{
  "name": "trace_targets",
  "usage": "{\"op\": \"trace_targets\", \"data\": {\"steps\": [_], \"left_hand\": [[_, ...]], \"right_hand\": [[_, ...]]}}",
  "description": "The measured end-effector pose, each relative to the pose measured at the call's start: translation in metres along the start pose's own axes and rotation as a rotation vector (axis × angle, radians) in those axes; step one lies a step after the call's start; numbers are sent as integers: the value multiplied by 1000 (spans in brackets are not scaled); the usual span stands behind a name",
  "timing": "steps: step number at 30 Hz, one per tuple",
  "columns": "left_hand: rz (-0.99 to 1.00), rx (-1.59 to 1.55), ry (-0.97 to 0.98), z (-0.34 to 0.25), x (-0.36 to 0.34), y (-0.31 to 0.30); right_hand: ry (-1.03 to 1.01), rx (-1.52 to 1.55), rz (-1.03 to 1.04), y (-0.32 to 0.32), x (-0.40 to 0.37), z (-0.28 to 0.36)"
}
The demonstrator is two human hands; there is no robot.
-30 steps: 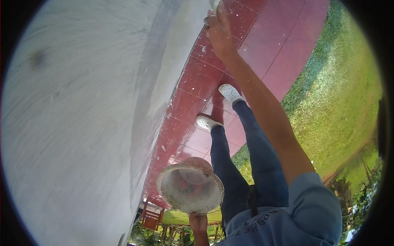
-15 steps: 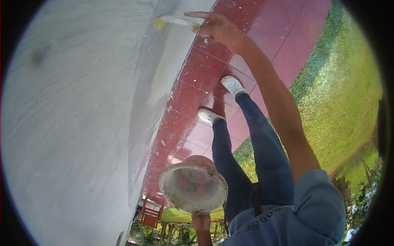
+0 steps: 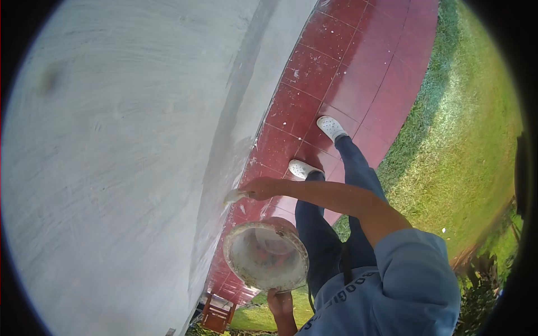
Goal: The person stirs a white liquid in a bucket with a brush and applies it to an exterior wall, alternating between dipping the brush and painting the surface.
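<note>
My right hand (image 3: pixel 262 189) is closed round a paintbrush (image 3: pixel 235 196) with a pale, whitish end, held beside the wall just above the bucket's rim. The bucket (image 3: pixel 238 273) is tilted so its mouth faces me. Whitish crust coats its inside, with pinkish patches at the bottom. Below it, my left hand (image 3: pixel 280 302) grips the near rim; part of the fingers is hidden. A large grey-white wall (image 3: pixel 123 168) fills the left side, with a darker grey band (image 3: pixel 230 117) running along its lower part.
Red floor tiles (image 3: pixel 314 67) spotted with white splashes run along the wall's foot. My white clogs (image 3: pixel 330 127) stand on them. Grass (image 3: pixel 443 151) borders the tiles on the right. A wooden chair (image 3: pixel 217 313) stands near the wall at the bottom of the view.
My right hand has swung from the top of the view down to just above the bucket, bringing the paintbrush along. The left hand still grips the bucket, and the camera view has shifted slightly.
</note>
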State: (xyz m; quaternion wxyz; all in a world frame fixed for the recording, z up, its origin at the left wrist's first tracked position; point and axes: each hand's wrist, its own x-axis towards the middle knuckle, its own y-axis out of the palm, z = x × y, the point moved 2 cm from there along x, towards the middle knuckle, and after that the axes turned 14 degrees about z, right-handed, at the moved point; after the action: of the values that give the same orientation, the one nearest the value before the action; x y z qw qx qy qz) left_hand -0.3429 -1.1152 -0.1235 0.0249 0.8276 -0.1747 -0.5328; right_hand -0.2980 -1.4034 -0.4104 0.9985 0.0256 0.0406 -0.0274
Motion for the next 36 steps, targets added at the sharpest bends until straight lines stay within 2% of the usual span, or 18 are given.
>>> {"op": "trace_targets", "data": {"steps": [1, 2, 4, 5, 6, 9, 11, 14, 16, 17, 19, 22, 23, 26, 29, 32, 33, 36], "left_hand": [[-17, -19, 31, 1, -5, 1], [-44, -42, 70, -5, -16, -1], [-45, 23, 137, -13, -27, 12], [-31, 87, 171, -17, -29, 30], [-44, 110, 213, -22, -35, 40], [-51, 193, 275, -39, -51, 69], [-39, 243, 237, -56, -49, 82], [-41, 359, 288, -80, -53, 139], [-50, 364, 301, -88, -47, 168], [13, 366, 338, -90, -45, 182], [87, 352, 379, -89, -47, 201], [126, 300, 380, -80, -47, 255], [111, 254, 399, -76, -41, 266], [156, 246, 499, -64, -25, 290], [204, 217, 527, -44, -5, 326], [237, 185, 534, -35, -4, 367], [276, 159, 570, -37, -30, 355], [274, 161, 605, -34, -48, 364]], "right_hand": [[-40, 92, 159, 3, -16, 19], [-20, 122, 118, 8, -22, 26], [-130, 268, -200, 0, -32, 5], [-35, 512, -229, -9, -39, -17], [256, 753, -197, -49, -80, 28], [377, 901, -324, -119, -153, 75], [594, 738, -335, -173, -204, 154], [564, 571, -246, -225, -260, 210], [545, 333, -399, -247, -291, 278], [548, 297, -380, -253, -300, 306], [391, 14, -415, -252, -309, 358], [415, -137, -423, -259, -312, 425], [406, -169, -383, -257, -305, 431], [308, 100, -433, -250, -285, 432], [237, 71, -440, -258, -266, 417], [100, -58, -412, -266, -267, 386], [20, -155, -424, -238, -269, 409], [2, -275, -435, -226, -272, 422]]}}
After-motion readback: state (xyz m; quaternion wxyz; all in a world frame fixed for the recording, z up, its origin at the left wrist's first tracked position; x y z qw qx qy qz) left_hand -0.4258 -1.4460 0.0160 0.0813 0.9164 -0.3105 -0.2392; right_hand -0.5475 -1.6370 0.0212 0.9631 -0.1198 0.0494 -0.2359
